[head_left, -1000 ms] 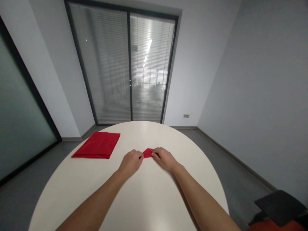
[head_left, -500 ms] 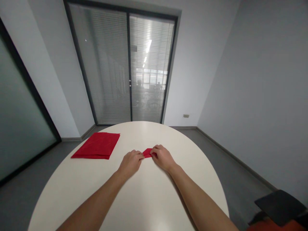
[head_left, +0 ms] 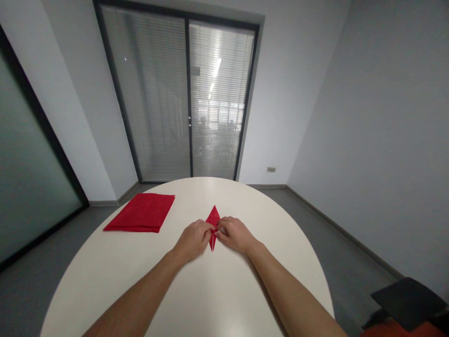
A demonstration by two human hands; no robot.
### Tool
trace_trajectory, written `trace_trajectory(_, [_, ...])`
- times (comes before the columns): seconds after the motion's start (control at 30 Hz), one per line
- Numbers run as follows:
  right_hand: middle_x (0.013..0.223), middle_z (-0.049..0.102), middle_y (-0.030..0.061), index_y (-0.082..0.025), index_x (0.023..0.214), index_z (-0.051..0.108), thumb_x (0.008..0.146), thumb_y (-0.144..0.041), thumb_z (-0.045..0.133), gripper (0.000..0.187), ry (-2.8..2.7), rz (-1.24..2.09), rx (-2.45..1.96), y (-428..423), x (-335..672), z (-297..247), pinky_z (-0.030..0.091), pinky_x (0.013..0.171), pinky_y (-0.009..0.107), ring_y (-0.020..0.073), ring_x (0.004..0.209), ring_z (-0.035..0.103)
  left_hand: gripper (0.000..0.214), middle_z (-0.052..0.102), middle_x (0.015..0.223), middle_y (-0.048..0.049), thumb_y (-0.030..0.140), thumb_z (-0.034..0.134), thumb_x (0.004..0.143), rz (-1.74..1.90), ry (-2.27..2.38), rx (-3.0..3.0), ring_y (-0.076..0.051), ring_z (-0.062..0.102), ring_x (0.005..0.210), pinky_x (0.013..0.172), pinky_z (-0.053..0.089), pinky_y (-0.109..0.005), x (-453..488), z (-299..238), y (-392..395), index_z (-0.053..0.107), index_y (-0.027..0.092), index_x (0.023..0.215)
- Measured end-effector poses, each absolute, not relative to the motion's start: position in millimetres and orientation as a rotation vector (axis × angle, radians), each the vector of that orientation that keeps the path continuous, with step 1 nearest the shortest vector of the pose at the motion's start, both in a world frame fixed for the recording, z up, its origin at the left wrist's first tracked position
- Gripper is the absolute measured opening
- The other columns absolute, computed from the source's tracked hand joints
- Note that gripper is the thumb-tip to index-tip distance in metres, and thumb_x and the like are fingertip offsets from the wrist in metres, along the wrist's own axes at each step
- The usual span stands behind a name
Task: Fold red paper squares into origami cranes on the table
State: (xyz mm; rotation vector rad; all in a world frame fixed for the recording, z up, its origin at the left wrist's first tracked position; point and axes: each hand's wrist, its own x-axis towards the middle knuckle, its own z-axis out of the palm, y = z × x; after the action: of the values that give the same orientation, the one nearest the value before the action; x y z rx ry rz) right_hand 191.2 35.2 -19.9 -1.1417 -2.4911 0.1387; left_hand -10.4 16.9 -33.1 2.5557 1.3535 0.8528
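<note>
A small folded red paper piece (head_left: 213, 216), shaped like a narrow diamond, lies on the white round table (head_left: 196, 290) between my two hands. My left hand (head_left: 192, 239) pinches its left side with closed fingers. My right hand (head_left: 232, 233) pinches its right side in the same way. The fingertips of both hands meet at the middle of the piece. One point of the paper sticks out beyond my fingers towards the far side, and a thinner point shows below them.
A stack of flat red paper sheets (head_left: 142, 213) lies on the table at the far left. A dark chair (head_left: 409, 299) stands at the lower right. Glass doors with blinds (head_left: 185, 93) are behind the table.
The red piece has turned from lying crosswise to pointing away from me, and it now shows as a narrow diamond. Both hands have drawn closer together at its middle.
</note>
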Motion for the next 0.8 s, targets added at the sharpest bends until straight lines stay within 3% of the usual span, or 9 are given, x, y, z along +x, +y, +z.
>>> trace_trajectory(0.2, [0.099,0.070,0.0066,-0.019,0.092,0.067,0.083,-0.027,0.068,0.012,-2.476,0.234,-1.042,34.7,190.7,-22.0,0.045,0.086,0.031,0.0208,0.094,0.063,0.032,0.071,0.113,-0.0055,0.010,0.044,0.091,0.921,1.294,2.488,-0.019,0.064,0.105,0.097,0.047,-0.032,-12.6,-42.2,22.6,0.064,0.021,0.114])
trace_trajectory(0.37, [0.106,0.071,0.0066,-0.020,0.098,0.067,0.076,-0.028,0.073,0.024,-2.473,0.327,-0.951,33.5,195.6,-21.6,0.045,0.092,0.033,0.0225,0.100,0.063,0.039,0.070,0.124,-0.0062,0.013,0.043,0.094,0.836,1.317,2.418,-0.019,0.066,0.111,0.099,0.048,-0.032,-15.4,-49.8,25.1,0.061,0.021,0.128])
trace_trajectory(0.57, [0.113,0.070,0.0063,-0.021,0.105,0.067,0.071,-0.029,0.077,0.037,-2.479,0.373,-0.912,34.7,200.2,-21.8,0.044,0.098,0.036,0.0248,0.107,0.063,0.032,0.069,0.126,-0.0047,0.018,0.045,0.096,0.768,1.288,2.578,-0.021,0.063,0.116,0.104,0.045,-0.036,-15.6,-44.8,23.8,0.069,0.021,0.117])
trace_trajectory(0.8, [0.118,0.070,0.0058,-0.024,0.104,0.072,0.075,-0.023,0.072,0.028,-2.525,0.344,-0.874,37.0,201.0,-22.2,0.042,0.101,0.036,0.0243,0.112,0.061,0.031,0.067,0.131,-0.0075,0.020,0.047,0.096,0.692,1.418,2.667,-0.024,0.061,0.120,0.103,0.045,-0.040,-19.1,-39.9,24.0,0.071,0.021,0.114])
